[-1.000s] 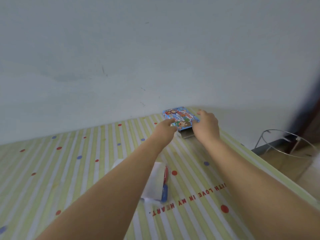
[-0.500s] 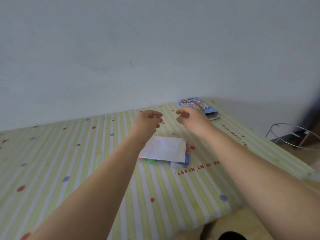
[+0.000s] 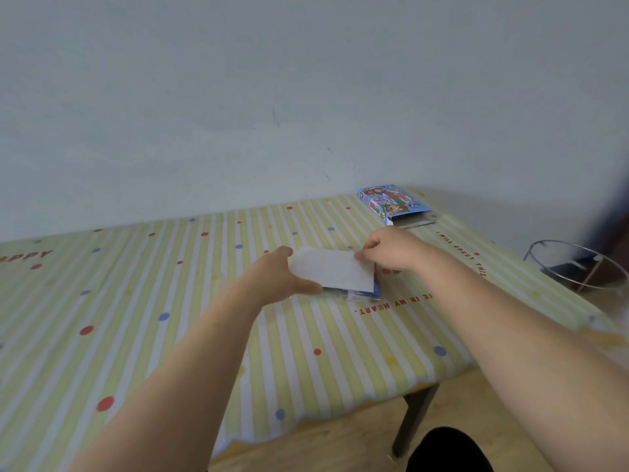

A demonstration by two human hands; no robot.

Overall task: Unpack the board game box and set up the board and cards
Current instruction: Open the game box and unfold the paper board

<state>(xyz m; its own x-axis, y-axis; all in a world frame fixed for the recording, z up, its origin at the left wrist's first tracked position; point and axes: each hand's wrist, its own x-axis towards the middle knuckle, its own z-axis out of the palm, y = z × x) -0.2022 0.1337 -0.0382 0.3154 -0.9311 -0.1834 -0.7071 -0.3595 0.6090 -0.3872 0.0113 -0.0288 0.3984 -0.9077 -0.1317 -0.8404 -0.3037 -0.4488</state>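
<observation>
You had the box (image 3: 391,204) opened, aside; left hand (image 3: 282,277) and right hand (image 3: 388,250) gripped the folded sheet (image 3: 335,271); nothing laid out yet.

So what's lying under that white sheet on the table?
Under the white sheet, only a blue edge and a red sliver peek out past its edges. The sheet covers the rest, so I cannot tell what they are.

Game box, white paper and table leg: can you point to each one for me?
game box (image 3: 391,203): head view, middle of its colourful top face.
white paper (image 3: 332,271): head view, middle of its blank upper side.
table leg (image 3: 413,425): head view, about halfway down the dark leg.
</observation>
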